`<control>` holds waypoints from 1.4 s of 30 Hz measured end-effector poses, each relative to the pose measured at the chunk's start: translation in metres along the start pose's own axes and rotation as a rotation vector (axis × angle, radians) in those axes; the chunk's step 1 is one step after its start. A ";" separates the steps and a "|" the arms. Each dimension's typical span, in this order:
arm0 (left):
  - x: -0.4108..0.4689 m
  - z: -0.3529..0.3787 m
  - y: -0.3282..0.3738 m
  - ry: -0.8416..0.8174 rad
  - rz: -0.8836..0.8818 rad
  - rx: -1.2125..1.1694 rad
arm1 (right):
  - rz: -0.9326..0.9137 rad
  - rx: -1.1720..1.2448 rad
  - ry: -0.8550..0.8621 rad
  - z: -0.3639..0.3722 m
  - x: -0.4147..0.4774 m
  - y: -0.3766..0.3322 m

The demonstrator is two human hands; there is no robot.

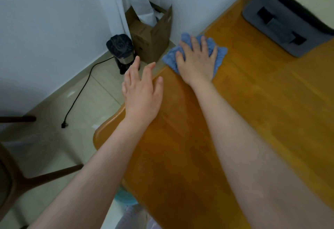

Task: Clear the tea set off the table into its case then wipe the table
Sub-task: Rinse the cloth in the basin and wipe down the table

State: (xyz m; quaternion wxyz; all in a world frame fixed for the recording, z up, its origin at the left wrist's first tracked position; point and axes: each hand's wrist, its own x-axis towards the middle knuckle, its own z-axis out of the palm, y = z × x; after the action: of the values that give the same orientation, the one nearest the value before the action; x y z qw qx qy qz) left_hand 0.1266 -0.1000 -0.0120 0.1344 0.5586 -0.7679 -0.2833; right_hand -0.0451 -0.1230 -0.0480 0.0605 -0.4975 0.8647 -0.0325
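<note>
On glossy wooden table [262, 102], right hand [196, 62] pressing crumpled blue cloth [219, 55]

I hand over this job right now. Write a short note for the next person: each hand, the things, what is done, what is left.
Right hand: flat on the blue cloth, pressing it on the table near the far left edge.
Left hand: open, holds nothing, over the table's left edge.
Grey case: on the table, far right.
Done: clearing, it seems; the table bears only case and cloth.
Left: wiping; how much is wiped I cannot tell.
</note>
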 end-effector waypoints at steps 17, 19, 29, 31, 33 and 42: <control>-0.128 -0.057 -0.099 0.066 -0.050 -0.059 | -0.198 -0.003 -0.057 0.035 -0.264 -0.140; -0.136 -0.052 -0.096 0.046 -0.015 -0.051 | -0.175 0.054 -0.007 0.039 -0.291 -0.125; -0.141 -0.016 -0.031 -0.024 0.220 -0.016 | 0.284 0.055 0.066 0.026 -0.277 0.000; -0.132 -0.006 -0.014 -0.053 0.232 -0.033 | 0.363 0.071 0.062 0.021 -0.246 0.024; -0.124 0.005 0.001 -0.083 0.243 -0.036 | 0.424 0.071 0.067 0.015 -0.215 0.050; -0.099 0.041 0.035 -0.205 0.215 0.028 | 0.442 0.037 0.063 -0.007 -0.080 0.146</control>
State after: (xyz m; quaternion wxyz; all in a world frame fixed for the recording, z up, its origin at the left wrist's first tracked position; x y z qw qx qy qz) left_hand 0.1112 0.0116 -0.0132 0.0771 0.4429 -0.8370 -0.3120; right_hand -0.1311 0.0195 -0.0520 0.0483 -0.2937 0.9534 -0.0499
